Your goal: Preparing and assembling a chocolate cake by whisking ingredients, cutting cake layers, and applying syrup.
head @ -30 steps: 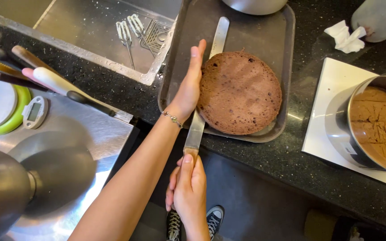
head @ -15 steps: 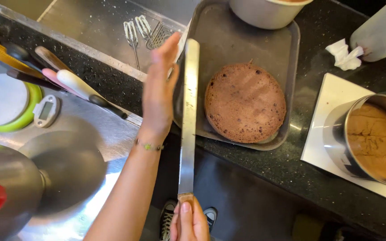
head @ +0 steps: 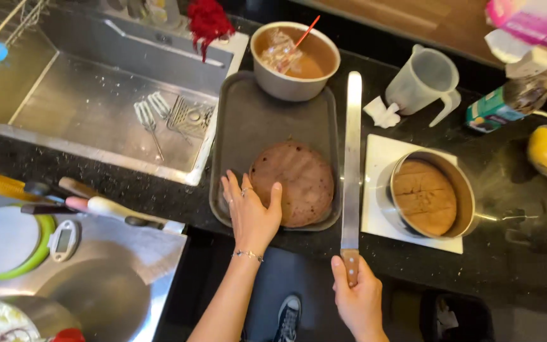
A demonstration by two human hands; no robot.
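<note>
Gripping the wooden handle of a long, flat steel palette knife (head: 352, 164) in my right hand (head: 357, 297), fingers closed tight around it, I hold the blade lengthwise over the right edge of the dark grey rectangular baking tray (head: 242, 120), its rounded tip pointing away from me toward the far side of the black stone counter (head: 520, 253). My left hand (head: 250, 212) lies open and flat, gripping nothing, fingers spread against the near-left edge of the round brown cake layer (head: 294, 182) in the tray's near half, a hold that looks meant to steady the cake. Behind the cake, on the same tray, stands a round metal bowl of brown liquid (head: 295, 60) with something crinkled and a red stick in it. Just right of the blade, a round metal tin holding another brown cake (head: 427, 195) sits on a white square board (head: 378, 158). Beyond it are a clear plastic measuring jug (head: 424, 82) and a crumpled white tissue (head: 382, 114); the steel sink (head: 83, 95) lies to my left.
</note>
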